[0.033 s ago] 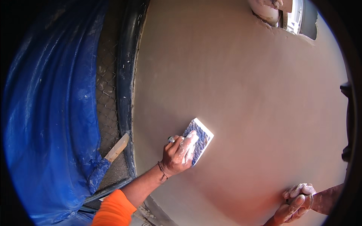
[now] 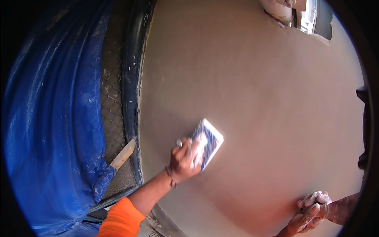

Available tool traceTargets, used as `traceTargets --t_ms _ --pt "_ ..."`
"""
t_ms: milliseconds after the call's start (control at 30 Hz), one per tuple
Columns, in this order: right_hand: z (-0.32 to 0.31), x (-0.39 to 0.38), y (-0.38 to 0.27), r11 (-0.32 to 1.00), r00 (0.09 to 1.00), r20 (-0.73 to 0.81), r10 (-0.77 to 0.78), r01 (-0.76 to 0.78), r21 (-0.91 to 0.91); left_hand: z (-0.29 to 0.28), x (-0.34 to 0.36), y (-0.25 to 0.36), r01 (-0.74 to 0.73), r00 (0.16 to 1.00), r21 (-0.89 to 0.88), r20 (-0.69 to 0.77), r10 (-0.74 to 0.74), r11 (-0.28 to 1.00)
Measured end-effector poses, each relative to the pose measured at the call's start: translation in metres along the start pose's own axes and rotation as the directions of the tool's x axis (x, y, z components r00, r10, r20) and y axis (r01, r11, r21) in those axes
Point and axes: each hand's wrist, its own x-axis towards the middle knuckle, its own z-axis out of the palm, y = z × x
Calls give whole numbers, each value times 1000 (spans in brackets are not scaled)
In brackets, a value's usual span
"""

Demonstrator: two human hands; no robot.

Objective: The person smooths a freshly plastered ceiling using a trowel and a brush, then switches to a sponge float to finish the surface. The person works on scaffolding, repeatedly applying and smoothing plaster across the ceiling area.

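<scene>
Around the handle of a flat rectangular hand float, my left hand is closed. The float has a blue patterned back and a white rim; its face lies against a smooth, wet-looking brown plastered wall. Whitish paste coats the fingers, and hand and float are slightly blurred. At the lower right, my right hand has curled, paste-covered fingers at the end of a brown, arm-like or bar-like shape. What that hand grips cannot be made out.
A blue tarp hangs at the left, beside wire mesh and a dark upright post edging the plaster. A wooden piece sticks out near the post. An opening with a rounded pale object is at the upper right.
My left hand and the float have shifted slightly upward along the wall. The right hand has barely moved.
</scene>
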Motion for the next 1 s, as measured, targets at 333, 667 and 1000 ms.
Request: traceTargets --t_ms 333,667,1000 --pt "4 2 3 997 997 20 -70 69 18 2 76 -68 392 915 35 -118 -385 919" --pt "14 11 3 980 980 0 -200 200 -16 -11 177 -207 375 917 159 -206 -340 914" --pt "20 9 0 967 971 -79 -227 215 -136 -10 48 -134 401 914 138 -133 -384 906"
